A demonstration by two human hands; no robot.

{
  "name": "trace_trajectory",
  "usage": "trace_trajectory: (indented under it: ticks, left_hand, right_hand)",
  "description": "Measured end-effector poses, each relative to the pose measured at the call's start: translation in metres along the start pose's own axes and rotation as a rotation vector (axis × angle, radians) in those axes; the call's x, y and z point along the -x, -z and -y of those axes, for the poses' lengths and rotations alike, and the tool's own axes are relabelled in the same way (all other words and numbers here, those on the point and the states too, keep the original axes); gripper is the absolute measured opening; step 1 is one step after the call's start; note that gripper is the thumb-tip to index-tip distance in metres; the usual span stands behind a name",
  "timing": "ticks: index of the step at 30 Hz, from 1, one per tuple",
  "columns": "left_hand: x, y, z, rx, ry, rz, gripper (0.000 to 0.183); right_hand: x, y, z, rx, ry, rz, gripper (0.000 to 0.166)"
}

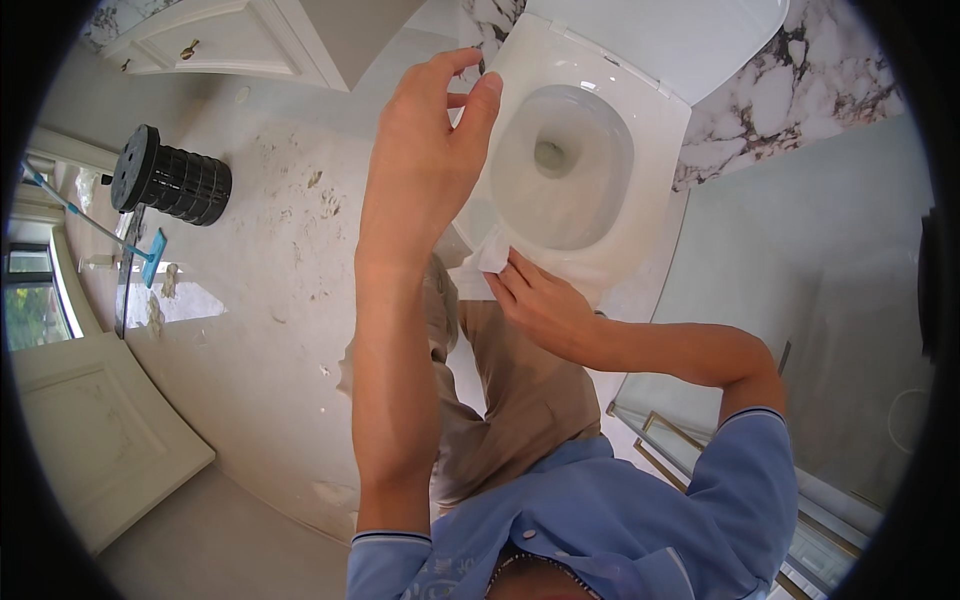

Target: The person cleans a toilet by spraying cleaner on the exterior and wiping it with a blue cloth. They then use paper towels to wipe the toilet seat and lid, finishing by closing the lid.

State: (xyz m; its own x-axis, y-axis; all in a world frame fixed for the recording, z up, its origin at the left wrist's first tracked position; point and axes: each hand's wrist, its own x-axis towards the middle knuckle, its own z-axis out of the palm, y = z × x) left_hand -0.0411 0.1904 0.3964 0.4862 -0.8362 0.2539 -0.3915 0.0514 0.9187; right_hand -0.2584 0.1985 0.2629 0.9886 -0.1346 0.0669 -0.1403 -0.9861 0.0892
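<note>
A white ceramic toilet (652, 165) stands before me with its lid (690, 45) raised and water at the bottom of the bowl. My right hand (544, 304) pinches a folded white wipe (495, 253), possibly tissue, at the front left edge of the bowl's rim. To the left of the seat, my left hand (431, 124) is held up with thumb and fingers apart. Nothing shows between them, though some fingers are partly hidden behind the hand.
Dirty marks (322, 195) spot the pale floor on the left. A black ribbed plastic stool or bucket (191, 180) stands there, near a blue mop (154, 259). A white cabinet (225, 37) is at upper left, a white door (112, 435) at lower left. Glass (787, 262) lies right.
</note>
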Motion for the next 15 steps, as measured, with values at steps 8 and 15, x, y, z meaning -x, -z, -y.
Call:
trace_trajectory:
  ticks: [8, 15]
  left_hand:
    - [0.005, -0.005, 0.0, -0.026, 0.006, 0.028, 0.045]
    - [0.002, -0.014, -0.002, -0.017, 0.026, 0.058, 0.045]
  right_hand:
    - [0.018, 0.006, 0.003, 0.078, 0.053, 0.035, 0.056]
    - [-0.025, 0.005, 0.008, 0.031, -0.061, -0.006, 0.058]
